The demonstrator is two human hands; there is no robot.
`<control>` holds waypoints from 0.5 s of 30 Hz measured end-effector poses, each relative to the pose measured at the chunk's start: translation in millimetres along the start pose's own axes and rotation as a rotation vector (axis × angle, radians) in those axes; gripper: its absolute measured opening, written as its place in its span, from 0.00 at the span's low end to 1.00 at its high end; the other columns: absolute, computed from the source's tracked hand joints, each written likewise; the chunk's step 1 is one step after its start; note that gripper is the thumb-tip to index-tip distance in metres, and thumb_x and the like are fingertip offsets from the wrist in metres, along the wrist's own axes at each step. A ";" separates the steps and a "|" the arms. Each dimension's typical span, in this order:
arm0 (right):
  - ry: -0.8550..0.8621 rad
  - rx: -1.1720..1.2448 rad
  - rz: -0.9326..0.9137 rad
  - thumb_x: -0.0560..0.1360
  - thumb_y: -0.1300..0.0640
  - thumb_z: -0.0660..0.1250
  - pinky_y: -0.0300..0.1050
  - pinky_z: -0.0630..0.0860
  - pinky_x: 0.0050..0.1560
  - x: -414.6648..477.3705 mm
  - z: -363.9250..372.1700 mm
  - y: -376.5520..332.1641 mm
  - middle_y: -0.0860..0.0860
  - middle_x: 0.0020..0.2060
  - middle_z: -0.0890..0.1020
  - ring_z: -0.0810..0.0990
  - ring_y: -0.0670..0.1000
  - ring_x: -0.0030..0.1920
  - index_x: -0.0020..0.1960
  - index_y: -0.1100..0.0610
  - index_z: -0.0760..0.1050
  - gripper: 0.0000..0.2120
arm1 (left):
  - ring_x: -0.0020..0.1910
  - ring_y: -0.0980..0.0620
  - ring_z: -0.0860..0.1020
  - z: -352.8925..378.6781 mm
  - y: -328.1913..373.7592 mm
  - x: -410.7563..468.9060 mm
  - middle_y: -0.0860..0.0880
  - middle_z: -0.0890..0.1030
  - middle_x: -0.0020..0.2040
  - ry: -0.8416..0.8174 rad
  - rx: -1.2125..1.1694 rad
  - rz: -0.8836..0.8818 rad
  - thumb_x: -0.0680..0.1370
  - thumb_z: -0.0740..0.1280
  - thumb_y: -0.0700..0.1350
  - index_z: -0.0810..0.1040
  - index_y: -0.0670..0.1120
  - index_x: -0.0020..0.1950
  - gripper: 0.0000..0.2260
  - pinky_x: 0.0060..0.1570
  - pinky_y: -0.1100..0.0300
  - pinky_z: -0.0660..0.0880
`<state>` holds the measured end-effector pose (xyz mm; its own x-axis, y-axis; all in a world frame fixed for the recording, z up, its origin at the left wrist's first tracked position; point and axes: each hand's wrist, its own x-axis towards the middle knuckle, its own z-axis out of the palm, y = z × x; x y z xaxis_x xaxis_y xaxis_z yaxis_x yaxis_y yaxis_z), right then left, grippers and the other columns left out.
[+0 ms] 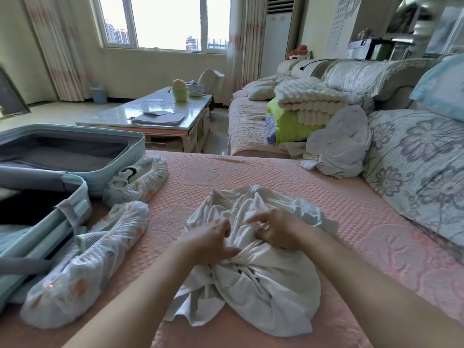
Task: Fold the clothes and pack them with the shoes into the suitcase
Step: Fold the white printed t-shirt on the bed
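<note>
Folding step, early stage. Left hand (pixel 213 238) and right hand (pixel 276 232) each pinch bunched cloth of the crumpled white cotton garment (pixel 266 287), near centre on the pink quilted bedspread (pixel 251 177). Next move: spreading it flat. The open pale-blue hard-shell suitcase (pixel 118 169) lies left.

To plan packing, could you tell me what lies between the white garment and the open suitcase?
The head view shows two covered shoes there, a nearer shoe and a farther shoe, on the pink bedspread.

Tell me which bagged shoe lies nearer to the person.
The bagged shoe at lower left, beside the suitcase's near half; the other shoe sits farther back, by its far half.
</note>
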<state>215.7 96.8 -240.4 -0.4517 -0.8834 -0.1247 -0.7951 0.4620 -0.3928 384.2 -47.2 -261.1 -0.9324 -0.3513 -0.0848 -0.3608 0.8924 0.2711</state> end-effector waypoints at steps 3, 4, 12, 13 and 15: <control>0.081 -0.066 0.052 0.78 0.55 0.64 0.41 0.74 0.54 -17.9 -9.3 1.9 0.44 0.57 0.81 0.79 0.49 0.55 0.54 0.42 0.82 0.12 | 0.47 0.53 0.72 -1.0 -3.7 -24.2 0.55 0.73 0.51 -0.057 -0.119 0.002 0.68 0.67 0.72 0.68 0.53 0.55 0.28 0.45 0.57 0.70; 0.138 -0.123 0.067 0.77 0.56 0.63 0.42 0.73 0.52 -26.6 -15.1 3.2 0.44 0.54 0.80 0.79 0.50 0.53 0.50 0.43 0.82 0.12 | 0.47 0.52 0.72 -1.7 -6.5 -30.2 0.55 0.74 0.50 -0.076 -0.074 0.015 0.67 0.69 0.69 0.69 0.53 0.53 0.26 0.45 0.56 0.72; 0.228 -0.680 0.460 0.80 0.51 0.59 0.48 0.73 0.60 -79.5 -43.0 38.2 0.52 0.59 0.81 0.79 0.54 0.59 0.64 0.53 0.76 0.15 | 0.50 0.47 0.77 -29.5 -28.6 -32.9 0.52 0.73 0.45 0.434 0.128 -0.217 0.77 0.64 0.38 0.83 0.50 0.50 0.11 0.46 0.59 0.70; 0.203 -0.703 0.464 0.80 0.49 0.61 0.50 0.71 0.62 -81.0 -39.5 41.0 0.53 0.60 0.79 0.77 0.54 0.61 0.65 0.53 0.75 0.16 | 0.54 0.46 0.76 -32.7 -29.3 -33.5 0.51 0.75 0.50 0.456 0.285 -0.265 0.77 0.63 0.38 0.84 0.52 0.51 0.13 0.52 0.55 0.71; 0.183 -0.685 0.359 0.77 0.47 0.66 0.52 0.66 0.66 -81.1 -30.7 40.4 0.53 0.64 0.75 0.71 0.55 0.64 0.65 0.50 0.74 0.18 | 0.61 0.45 0.71 -33.0 -18.3 -35.5 0.49 0.75 0.58 0.393 0.418 -0.310 0.77 0.62 0.37 0.82 0.53 0.56 0.16 0.61 0.51 0.69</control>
<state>207.8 189.6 -218.2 -0.7396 -0.6720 0.0375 -0.6336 0.7139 0.2983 424.5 -60.4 -231.3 -0.7357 -0.6169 0.2797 -0.6631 0.7402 -0.1116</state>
